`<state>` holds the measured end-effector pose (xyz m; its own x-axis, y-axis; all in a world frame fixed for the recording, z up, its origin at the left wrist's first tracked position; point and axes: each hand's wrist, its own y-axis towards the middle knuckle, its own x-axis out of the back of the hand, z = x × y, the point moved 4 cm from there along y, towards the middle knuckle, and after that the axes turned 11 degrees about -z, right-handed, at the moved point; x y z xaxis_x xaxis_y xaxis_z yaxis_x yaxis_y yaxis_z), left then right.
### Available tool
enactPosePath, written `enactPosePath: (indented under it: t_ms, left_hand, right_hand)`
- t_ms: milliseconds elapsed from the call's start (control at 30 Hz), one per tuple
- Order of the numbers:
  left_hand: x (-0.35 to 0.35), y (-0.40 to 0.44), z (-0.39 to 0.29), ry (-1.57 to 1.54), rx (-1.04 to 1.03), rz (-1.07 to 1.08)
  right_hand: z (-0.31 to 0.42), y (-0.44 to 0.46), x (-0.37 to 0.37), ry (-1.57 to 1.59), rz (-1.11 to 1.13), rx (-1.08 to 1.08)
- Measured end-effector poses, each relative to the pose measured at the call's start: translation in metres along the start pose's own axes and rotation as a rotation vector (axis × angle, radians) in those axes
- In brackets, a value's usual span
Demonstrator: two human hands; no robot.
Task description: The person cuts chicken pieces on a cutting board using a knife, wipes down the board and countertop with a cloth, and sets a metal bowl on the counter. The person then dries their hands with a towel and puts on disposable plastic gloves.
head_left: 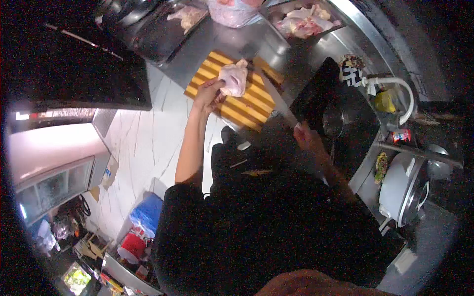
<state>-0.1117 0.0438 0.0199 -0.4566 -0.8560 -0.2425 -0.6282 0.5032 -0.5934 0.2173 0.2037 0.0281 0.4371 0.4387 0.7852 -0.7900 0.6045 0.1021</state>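
Observation:
A striped wooden cutting board (249,109) lies on the steel counter in front of me. On it is a raw chicken piece (233,79), with a dark slit visible in its pale surface. My left hand (210,94) is closed on the left edge of this piece, fingers pinching it. My right hand (308,138) is wrapped round the handle of a long knife (280,97), right of the board. The blade slants up and left towards the board's right edge, apart from the chicken. The handle is mostly hidden in my fist.
A tray (165,42) with a chicken piece stands at the back left. A second tray (282,11) holds several chicken pieces at the back right, a filled plastic bag (236,15) between them. A sink with a white faucet (407,93) lies right; a large pot (397,185) stands lower right.

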Motion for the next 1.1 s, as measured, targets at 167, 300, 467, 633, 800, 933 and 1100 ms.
enactPosePath:
  t_ms: [167,300,467,633,800,933,1100]
  left_hand:
    - [-0.125,-0.024,-0.121,-0.134,-0.292,0.374]
    - [-0.138,0.023,-0.162,0.047,-0.62,0.214]
    - [-0.03,0.111,-0.18,0.688,-0.98,-0.624]
    - [0.035,0.243,-0.213,1.223,-1.022,-0.594]
    - [0.057,0.398,-0.221,1.901,-0.963,-0.333]
    - [0.028,0.304,-0.264,1.891,-0.443,-0.214]
    - [0.063,0.392,-0.245,1.911,-0.577,-0.204]
  right_hand:
    - [0.028,0.017,-0.008,-0.304,0.04,0.059]
    - [0.045,0.028,-0.01,-0.335,0.083,-0.027]
    - [-0.041,-0.027,-0.053,-0.875,-0.288,0.699]
    - [-0.049,-0.022,-0.069,-0.995,-0.646,0.644]
    - [0.047,0.028,-0.028,-0.812,-0.422,0.349]
    - [0.039,0.022,-0.035,-0.857,-0.322,0.596]
    - [0.025,0.011,-0.032,-0.941,-0.288,0.724]
